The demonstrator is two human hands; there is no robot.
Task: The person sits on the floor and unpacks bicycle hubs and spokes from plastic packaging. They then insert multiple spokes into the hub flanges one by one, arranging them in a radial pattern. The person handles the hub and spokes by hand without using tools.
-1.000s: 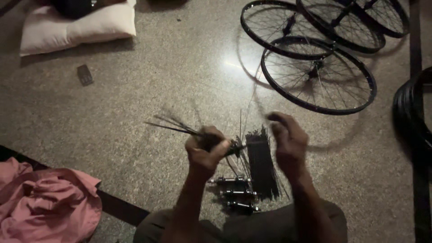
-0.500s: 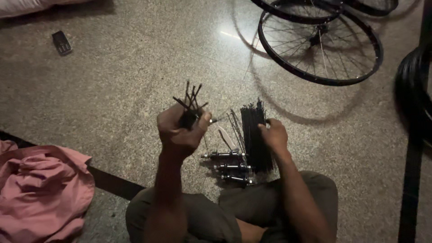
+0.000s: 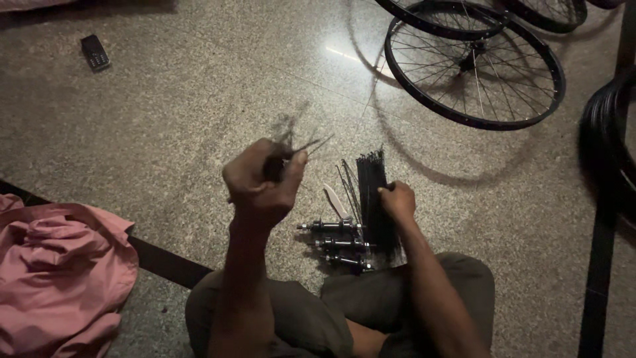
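While the person sits on the speckled grey stone floor [image 3: 199, 113], the left hand [image 3: 262, 179] is raised and closed round a small bunch of thin black metal spokes [image 3: 291, 147], which fan out blurred above the fist. The right hand [image 3: 397, 201] is low, fingers curled onto the top end of a thick bundle of black spokes [image 3: 374, 199] lying on the floor just in front of the knees; whether it grips or only presses, can't tell. Touching that bundle's left side are approx. three short metal wheel hubs w/ axle nuts [image 3: 334, 242], stacked one below another, and a small pale blade-shaped tool [image 3: 336, 202] just above them.

Judging progress: only a few spokes are in the raised hand vs. the big bundle on the floor, and the hubs look bare, no spokes threaded, so most of the sorting/lacing looks left to do. By contrast, finished black spoked wheels [image 3: 474, 66] lie toward the floor's top right corner, w/ dark tyres [image 3: 606, 132] at the right edge.

Elsewhere: a crumpled pink cloth [image 3: 59, 265] at the lower left edge, a small dark phone-like handset [image 3: 95, 52] near the top left corner
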